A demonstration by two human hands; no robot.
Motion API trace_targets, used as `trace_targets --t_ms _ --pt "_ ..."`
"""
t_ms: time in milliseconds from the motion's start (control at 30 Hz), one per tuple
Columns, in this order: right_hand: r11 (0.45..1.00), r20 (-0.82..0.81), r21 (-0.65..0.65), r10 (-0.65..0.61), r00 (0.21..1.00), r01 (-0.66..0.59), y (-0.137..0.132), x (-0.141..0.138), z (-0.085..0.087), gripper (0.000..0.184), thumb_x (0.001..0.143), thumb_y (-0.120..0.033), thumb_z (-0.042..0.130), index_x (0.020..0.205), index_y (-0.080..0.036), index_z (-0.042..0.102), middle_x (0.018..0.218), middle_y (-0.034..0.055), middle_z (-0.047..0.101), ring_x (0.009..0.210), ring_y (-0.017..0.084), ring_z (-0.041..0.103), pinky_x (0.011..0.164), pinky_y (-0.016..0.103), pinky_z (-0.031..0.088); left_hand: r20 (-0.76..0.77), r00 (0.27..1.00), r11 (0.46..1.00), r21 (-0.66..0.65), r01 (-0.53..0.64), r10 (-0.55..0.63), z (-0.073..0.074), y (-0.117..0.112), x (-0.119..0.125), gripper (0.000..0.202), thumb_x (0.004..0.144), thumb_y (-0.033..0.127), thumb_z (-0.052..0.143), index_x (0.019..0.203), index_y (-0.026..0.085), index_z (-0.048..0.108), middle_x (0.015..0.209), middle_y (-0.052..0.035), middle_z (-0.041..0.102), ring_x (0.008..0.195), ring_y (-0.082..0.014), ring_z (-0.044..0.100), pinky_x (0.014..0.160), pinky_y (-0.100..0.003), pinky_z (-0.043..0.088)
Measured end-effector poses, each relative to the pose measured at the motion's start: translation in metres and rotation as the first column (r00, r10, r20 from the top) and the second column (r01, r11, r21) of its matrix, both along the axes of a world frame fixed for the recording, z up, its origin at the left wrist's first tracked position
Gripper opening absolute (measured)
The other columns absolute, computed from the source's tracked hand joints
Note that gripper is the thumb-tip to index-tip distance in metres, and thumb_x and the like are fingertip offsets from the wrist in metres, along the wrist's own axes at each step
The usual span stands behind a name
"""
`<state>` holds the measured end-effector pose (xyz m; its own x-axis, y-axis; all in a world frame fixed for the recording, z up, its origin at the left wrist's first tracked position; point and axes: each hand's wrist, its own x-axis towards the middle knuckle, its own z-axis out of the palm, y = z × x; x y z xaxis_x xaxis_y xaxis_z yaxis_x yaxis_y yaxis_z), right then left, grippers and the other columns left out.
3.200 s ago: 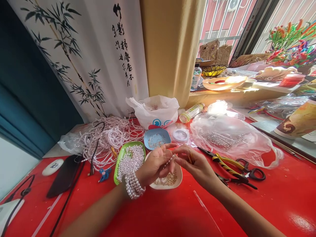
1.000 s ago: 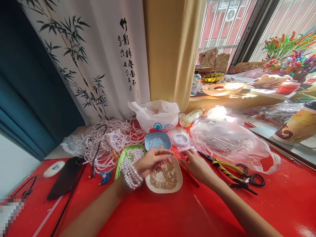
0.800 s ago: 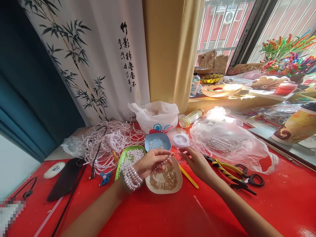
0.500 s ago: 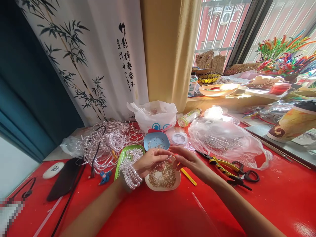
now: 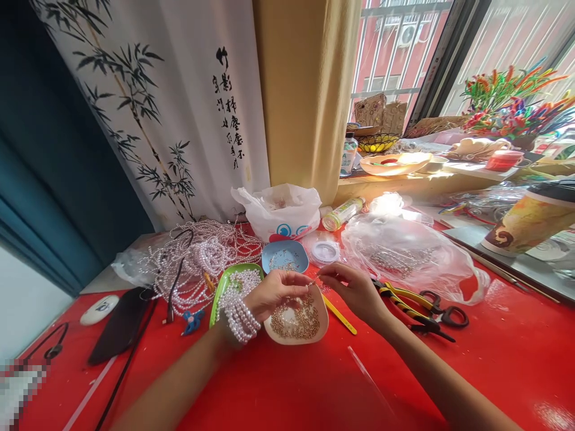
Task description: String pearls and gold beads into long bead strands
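Note:
My left hand (image 5: 274,294) hovers over a white dish of gold beads (image 5: 296,323) and pinches a short beaded strand (image 5: 302,291); pearl bracelets (image 5: 237,317) wrap its wrist. My right hand (image 5: 354,290) meets it above the dish's far edge, fingertips pinching the end of the same strand. A yellow stick (image 5: 339,314) lies on the red table (image 5: 287,389) below my right hand. A green tray of pearls (image 5: 234,288) sits left of the dish, a blue dish (image 5: 284,256) behind it.
Yellow-handled pliers (image 5: 404,302) and black scissors (image 5: 442,311) lie right of my hands. Clear plastic bags (image 5: 404,254), a thread spool (image 5: 325,251), a white bag (image 5: 281,211) and heaped pearl strands (image 5: 197,254) stand behind. A black phone (image 5: 119,323) lies at left.
My right hand laid the yellow stick on the table and came back to my left hand, pinching the strand's end. My left hand stayed over the gold-bead dish.

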<state>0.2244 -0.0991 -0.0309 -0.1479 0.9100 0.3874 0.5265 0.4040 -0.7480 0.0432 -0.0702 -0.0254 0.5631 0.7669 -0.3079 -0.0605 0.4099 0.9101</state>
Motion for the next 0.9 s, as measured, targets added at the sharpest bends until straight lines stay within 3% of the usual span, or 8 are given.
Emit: trace_targets --t_ms 267,900 --pt "0.990 0.010 0.114 -0.084 0.996 0.083 -0.0021 0.0011 -0.0002 0.009 0.078 -0.024 0.049 0.076 -0.020 0.057 0.074 0.0010 0.061 0.066 0.012 0.055 0.061 0.024 0.044 0.005 1.000 1.000 -0.016 -0.014 0.014 0.0010 -0.0016 0.0019 0.034 0.048 0.019 0.076 0.079 0.009 0.065 0.066 -0.0035 0.061 0.061 -0.0094 0.055 0.064 -0.024 0.043" --pt "0.966 -0.011 0.231 -0.118 0.993 0.118 -0.0040 0.0018 -0.0041 0.008 0.078 -0.022 0.051 0.077 -0.019 0.057 0.072 0.0011 0.060 0.063 0.011 0.053 0.056 0.023 0.042 -0.076 0.997 0.988 0.147 0.037 -0.026 -0.0064 -0.0003 0.0035 0.030 0.060 0.032 0.067 0.082 0.011 0.064 0.067 -0.0027 0.058 0.053 -0.0074 0.050 0.052 -0.021 0.041"
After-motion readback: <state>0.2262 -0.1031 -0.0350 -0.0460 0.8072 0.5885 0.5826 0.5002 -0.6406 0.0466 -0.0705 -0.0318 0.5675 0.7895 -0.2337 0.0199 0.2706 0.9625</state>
